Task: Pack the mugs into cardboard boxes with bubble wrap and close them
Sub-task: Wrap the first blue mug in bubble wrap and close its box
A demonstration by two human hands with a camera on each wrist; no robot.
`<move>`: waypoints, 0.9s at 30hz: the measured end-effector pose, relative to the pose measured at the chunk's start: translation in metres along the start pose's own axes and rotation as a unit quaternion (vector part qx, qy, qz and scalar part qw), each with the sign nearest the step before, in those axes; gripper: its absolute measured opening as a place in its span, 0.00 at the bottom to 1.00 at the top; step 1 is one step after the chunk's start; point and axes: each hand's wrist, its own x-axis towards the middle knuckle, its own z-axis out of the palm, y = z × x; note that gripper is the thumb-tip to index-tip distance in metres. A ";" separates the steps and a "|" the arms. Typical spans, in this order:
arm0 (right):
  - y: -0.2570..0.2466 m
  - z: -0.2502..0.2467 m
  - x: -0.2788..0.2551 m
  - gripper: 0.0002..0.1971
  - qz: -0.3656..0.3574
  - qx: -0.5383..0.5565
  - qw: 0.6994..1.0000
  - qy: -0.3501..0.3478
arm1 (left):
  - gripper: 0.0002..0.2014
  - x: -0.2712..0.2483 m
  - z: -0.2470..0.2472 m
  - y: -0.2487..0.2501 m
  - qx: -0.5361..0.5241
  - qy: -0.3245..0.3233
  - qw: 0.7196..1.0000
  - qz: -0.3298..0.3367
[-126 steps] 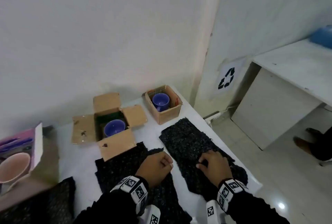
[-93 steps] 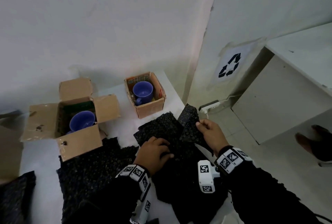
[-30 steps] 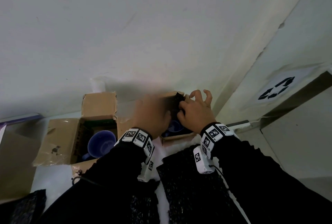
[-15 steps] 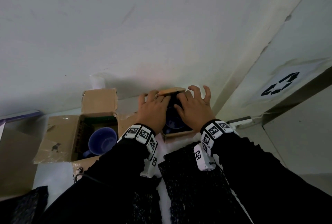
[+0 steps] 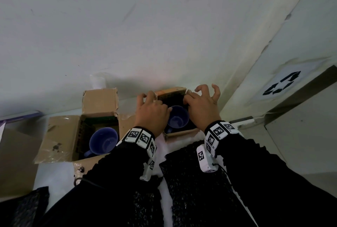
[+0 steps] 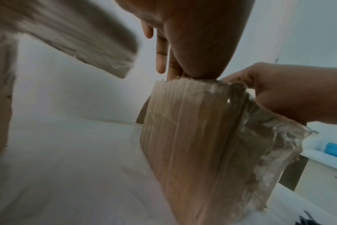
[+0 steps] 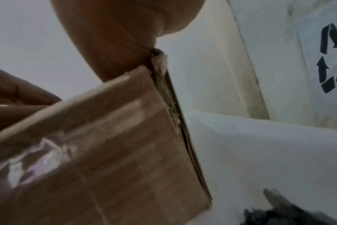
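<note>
So from my feed there are two blue mugs. One (image 5: 178,119) sits upright in the small open cardboard box (image 5: 182,133) near the wall corner, with black bubble wrap (image 5: 172,100) lining the box's far side. The other mug (image 5: 103,141) is upright in the bigger box (image 5: 60,135) to the left, flaps splayed open. More black bubble wrap sheets (image 5: 193,186) lie flat on the table in front of the small box.
</note>
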 end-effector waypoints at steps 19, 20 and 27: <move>0.004 -0.041 -0.123 0.12 -0.031 0.245 0.969 -0.022 | 0.12 -0.098 0.012 0.032 -0.254 0.122 0.958 0.052; 0.003 -0.042 -0.138 0.09 -0.033 0.260 0.964 -0.050 | 0.11 -0.105 0.014 0.034 -0.265 0.123 0.954 0.060; -0.014 -0.040 -0.225 0.35 0.025 0.102 0.955 -0.277 | 0.17 -0.152 0.023 0.050 -0.267 -0.091 0.950 0.132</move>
